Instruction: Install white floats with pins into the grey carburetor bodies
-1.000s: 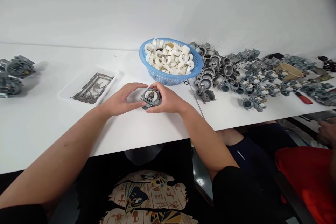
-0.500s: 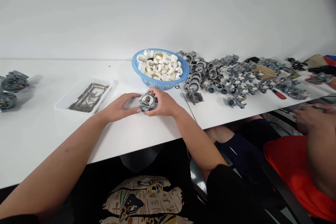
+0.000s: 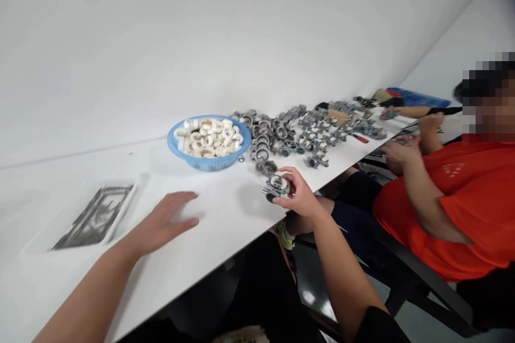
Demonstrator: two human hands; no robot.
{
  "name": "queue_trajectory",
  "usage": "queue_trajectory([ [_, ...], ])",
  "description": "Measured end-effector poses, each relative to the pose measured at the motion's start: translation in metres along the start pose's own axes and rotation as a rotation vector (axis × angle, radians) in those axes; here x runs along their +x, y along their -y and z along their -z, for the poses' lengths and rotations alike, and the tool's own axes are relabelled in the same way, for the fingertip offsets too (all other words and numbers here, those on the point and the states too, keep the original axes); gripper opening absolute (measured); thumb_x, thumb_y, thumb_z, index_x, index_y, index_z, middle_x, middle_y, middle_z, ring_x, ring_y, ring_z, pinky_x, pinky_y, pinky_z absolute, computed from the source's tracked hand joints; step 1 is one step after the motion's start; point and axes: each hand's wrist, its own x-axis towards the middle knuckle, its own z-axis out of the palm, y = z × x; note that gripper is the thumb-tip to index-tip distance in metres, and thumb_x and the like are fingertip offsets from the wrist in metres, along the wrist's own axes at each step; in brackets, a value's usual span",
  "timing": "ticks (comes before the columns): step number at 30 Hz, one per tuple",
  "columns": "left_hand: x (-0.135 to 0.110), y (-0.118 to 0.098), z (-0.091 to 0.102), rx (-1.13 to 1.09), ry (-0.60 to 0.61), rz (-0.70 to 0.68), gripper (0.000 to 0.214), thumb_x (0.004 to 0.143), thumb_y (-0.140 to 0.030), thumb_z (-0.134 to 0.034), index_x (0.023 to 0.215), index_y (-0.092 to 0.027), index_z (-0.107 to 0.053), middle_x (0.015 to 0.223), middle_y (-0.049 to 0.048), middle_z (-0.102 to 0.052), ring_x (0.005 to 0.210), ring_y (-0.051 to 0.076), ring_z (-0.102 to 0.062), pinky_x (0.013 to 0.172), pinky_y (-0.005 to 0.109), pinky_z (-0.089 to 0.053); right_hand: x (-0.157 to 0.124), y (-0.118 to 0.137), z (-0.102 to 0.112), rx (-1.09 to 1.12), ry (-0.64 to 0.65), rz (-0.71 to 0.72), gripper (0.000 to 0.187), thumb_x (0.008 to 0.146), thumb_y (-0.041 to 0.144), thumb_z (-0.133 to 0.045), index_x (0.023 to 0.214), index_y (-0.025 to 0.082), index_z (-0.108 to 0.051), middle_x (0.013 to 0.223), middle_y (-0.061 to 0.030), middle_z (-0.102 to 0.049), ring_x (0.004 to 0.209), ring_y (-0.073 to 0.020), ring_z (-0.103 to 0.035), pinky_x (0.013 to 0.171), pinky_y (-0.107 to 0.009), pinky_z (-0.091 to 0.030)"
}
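My right hand [image 3: 298, 196] grips a small grey metal carburetor part [image 3: 276, 187] just above the white table [image 3: 217, 225], close to its front edge. My left hand [image 3: 167, 221] rests apart from it, fingers stretched out over the table, holding nothing. A blue basket [image 3: 209, 162] filled with white ring pieces sits behind and between the two hands. Beyond my right hand lies a long pile of grey metal carburetor parts [image 3: 306, 131].
A clear tray of thin metal pins [image 3: 93, 216] lies at the left. A person in an orange shirt [image 3: 446, 193] sits at my right, hands near the table's far end. A paper cup [image 3: 338, 116] and a red-handled tool [image 3: 360, 138] lie among the parts.
My left hand has let go of the metal part and moved left. My right hand has carried the part to the right, toward the pile. The view has swung right.
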Motion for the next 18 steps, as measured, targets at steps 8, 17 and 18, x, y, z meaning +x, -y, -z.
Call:
queue_trajectory([
  [8,-0.001,0.003,-0.013,0.040,-0.068,-0.036,0.062,0.085,-0.069,-0.056,0.140,-0.040,-0.052,0.155,0.0024,-0.044,0.143,0.037,-0.040,0.113,0.054,-0.044,-0.004,-0.082,0.063,0.135,-0.551,-0.080,0.078,0.064,0.048,-0.083,0.121,0.023,-0.036,0.106,-0.0079,-0.059,0.073,-0.0162,-0.055,0.064,-0.031,-0.046],
  [17,-0.005,-0.002,-0.023,0.033,-0.118,-0.028,0.061,0.090,-0.069,-0.044,0.142,-0.038,-0.050,0.155,-0.0007,-0.043,0.150,0.035,-0.027,0.116,0.055,-0.038,0.007,-0.093,0.044,-0.148,-0.508,-0.193,0.088,0.062,0.058,-0.082,0.130,0.023,-0.038,0.120,-0.0115,-0.059,0.087,-0.0209,-0.061,0.079,-0.037,-0.051],
  [18,-0.005,-0.002,-0.022,0.034,-0.115,-0.030,0.061,0.090,-0.069,-0.045,0.142,-0.038,-0.050,0.155,-0.0006,-0.043,0.150,0.035,-0.028,0.116,0.055,-0.039,0.010,-0.091,0.042,-0.197,-0.512,-0.220,0.088,0.063,0.060,-0.080,0.130,0.023,-0.038,0.122,-0.0122,-0.058,0.090,-0.0222,-0.062,0.081,-0.038,-0.051],
])
